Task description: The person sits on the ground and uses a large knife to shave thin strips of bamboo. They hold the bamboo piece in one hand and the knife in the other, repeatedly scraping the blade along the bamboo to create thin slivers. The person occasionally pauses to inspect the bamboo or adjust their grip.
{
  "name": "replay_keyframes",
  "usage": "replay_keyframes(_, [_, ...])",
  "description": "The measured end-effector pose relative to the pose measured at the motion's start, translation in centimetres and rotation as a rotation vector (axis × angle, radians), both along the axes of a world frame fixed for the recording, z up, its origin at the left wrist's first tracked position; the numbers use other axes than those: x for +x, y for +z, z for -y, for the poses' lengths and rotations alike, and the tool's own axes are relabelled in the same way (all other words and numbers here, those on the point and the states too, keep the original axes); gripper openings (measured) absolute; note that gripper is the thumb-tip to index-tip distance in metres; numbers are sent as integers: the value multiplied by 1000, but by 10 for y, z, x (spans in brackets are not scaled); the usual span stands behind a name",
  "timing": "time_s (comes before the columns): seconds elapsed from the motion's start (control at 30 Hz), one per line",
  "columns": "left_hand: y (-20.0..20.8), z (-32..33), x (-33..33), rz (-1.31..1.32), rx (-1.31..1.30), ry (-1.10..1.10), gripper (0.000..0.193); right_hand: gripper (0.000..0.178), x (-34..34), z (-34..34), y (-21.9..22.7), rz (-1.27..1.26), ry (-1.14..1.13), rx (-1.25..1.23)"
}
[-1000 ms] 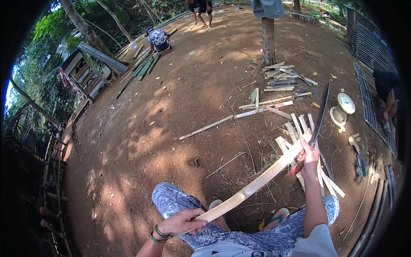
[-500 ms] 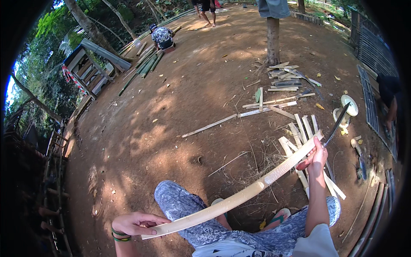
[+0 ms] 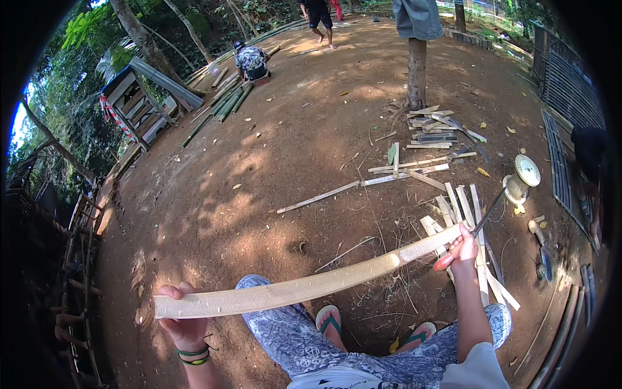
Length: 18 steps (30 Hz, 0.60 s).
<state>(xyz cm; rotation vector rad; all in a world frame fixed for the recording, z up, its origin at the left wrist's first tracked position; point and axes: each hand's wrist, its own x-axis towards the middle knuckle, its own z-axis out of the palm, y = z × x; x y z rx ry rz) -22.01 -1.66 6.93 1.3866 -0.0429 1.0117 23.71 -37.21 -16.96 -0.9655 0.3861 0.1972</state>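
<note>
A long, pale split bamboo strip (image 3: 291, 292) stretches across my lap, its inner side showing a joint toward the right. My left hand (image 3: 186, 330) grips its left end, thumb over the top and palm beneath. At the other end, my right hand (image 3: 464, 249) is closed round the strip and also holds a long knife (image 3: 490, 212). The knife's reddish handle pokes out below the fist, while the dark blade points away to the upper right. Behind that hand lie several split bamboo pieces (image 3: 478, 206) on the ground.
More bamboo pieces (image 3: 433, 133) are stacked by a tree trunk (image 3: 416, 74). A pale spool-shaped object (image 3: 526, 172) and a sheathed-looking tool (image 3: 543, 253) lie right. Bamboo poles (image 3: 562, 334) run along the right edge. A person (image 3: 251, 61) crouches far off near green poles (image 3: 227, 105); another (image 3: 317, 18) stands beyond.
My left hand has lifted and turned palm-up round the strip's left end, raising it. My right hand has dropped slightly and moved left with the knife. The far person's legs have shifted.
</note>
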Motion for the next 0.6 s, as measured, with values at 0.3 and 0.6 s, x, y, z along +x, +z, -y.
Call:
replay_keyframes(0.3, [35, 12, 50, 316, 148, 116, 45, 22, -26, -23, 3, -120, 311, -100])
replay_keyframes(0.6, [48, 38, 107, 412, 71, 535, 30, 22, -47, -41, 23, -117, 462, -167])
